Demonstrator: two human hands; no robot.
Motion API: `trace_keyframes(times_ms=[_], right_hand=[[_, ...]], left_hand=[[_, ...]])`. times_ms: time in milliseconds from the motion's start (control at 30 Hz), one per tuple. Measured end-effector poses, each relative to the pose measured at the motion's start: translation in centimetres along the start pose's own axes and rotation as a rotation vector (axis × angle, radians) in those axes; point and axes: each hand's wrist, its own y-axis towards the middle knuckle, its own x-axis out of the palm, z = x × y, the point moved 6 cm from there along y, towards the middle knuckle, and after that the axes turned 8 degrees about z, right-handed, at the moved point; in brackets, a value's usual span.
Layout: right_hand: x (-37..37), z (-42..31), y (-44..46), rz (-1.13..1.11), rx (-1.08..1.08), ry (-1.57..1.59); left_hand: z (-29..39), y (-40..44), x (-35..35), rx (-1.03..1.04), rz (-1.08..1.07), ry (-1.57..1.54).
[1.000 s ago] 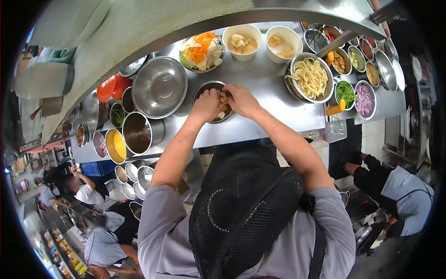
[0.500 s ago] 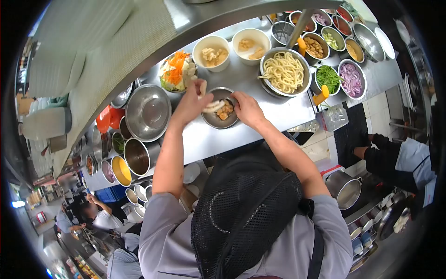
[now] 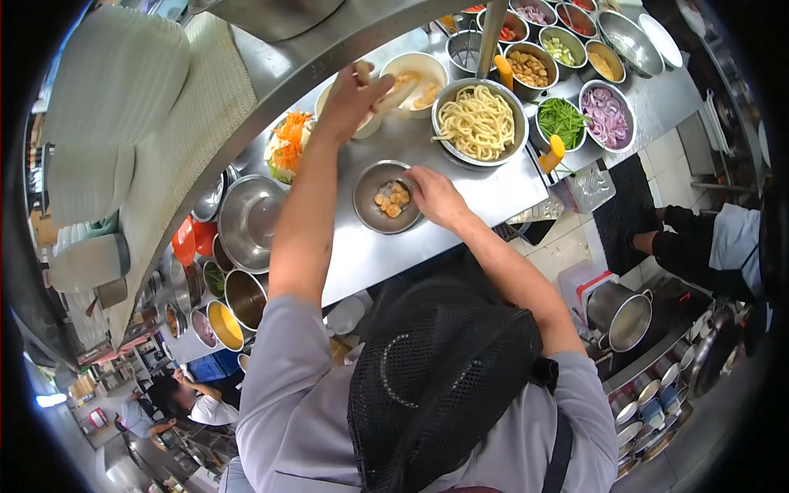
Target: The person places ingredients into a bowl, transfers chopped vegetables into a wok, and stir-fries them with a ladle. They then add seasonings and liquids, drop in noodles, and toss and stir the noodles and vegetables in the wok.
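Steel counter [image 3: 362, 255] spans mid-scene, its surface reflecting light. Steel shelf [image 3: 263, 62] above it at far left, partly covered by a pale textured liner [image 3: 209, 90]. Upright steel post [image 3: 493, 33], far side. Right: pale tiled floor [image 3: 552, 261], dark mat [image 3: 616, 218] on it. Bright light [image 3: 51, 400], near left edge.

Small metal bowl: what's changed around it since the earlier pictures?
The left hand has lifted out of the small metal bowl and moved forward to the white bowls, holding blurred pale strips. The right hand stays at that bowl; brown pieces remain inside.
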Motion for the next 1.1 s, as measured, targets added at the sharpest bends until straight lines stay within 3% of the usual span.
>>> trace_keyframes(times_ms=[167, 400, 467, 500, 567, 600, 667, 733, 800, 867, 967, 1100], right_hand=[[0.1, 0.1, -0.2, 0.018, -0.006, -0.003], [-0.2, -0.2, -0.7, 0.041, 0.013, 0.005], [-0.2, -0.2, -0.8, 0.043, 0.020, 0.015], [-0.2, -0.1, -0.8, 0.054, 0.021, 0.014], [-0.1, 0.2, -0.9, 0.061, 0.035, 0.019], [-0.2, 0.1, -0.8, 0.057, 0.025, 0.013], [-0.3, -0.3, -0.7, 0.056, 0.023, 0.009], [-0.2, -0.2, -0.6, 0.067, 0.017, -0.021], [0.1, 0.8, -0.3, 0.000, 0.033, -0.021], [0.7, 0.2, -0.2, -0.070, 0.036, -0.018], [1.7, -0.8, -0.6, -0.270, 0.139, -0.425], [2.9, -2.1, 1.1, -0.255, 0.102, -0.552]], left_hand=[[-3.8, 4.9, 3.5, 0.009, -0.051, -0.155], [-4.6, 7.0, 2.1, 0.016, 0.031, -0.327], [-4.5, 7.6, 1.0, 0.218, 0.059, -0.118], [-5.8, 7.9, 0.1, 0.216, 0.059, -0.118], [-6.8, 7.2, -2.7, 0.537, 0.260, -0.018], [-3.1, 2.7, -3.8, 0.387, 0.321, -0.032], [-2.5, -2.4, -5.0, 0.215, 0.340, 0.079], [-6.7, -6.9, -2.6, 0.084, 0.046, 0.361], [-9.5, -11.6, 1.8, 0.470, -0.216, 0.615], [-12.5, -13.9, 5.0, 0.349, -0.277, 0.867], [-14.5, -13.7, 6.0, 0.439, -0.174, 0.788], [-13.3, -14.1, 4.4, 0.512, -0.182, 0.744]])
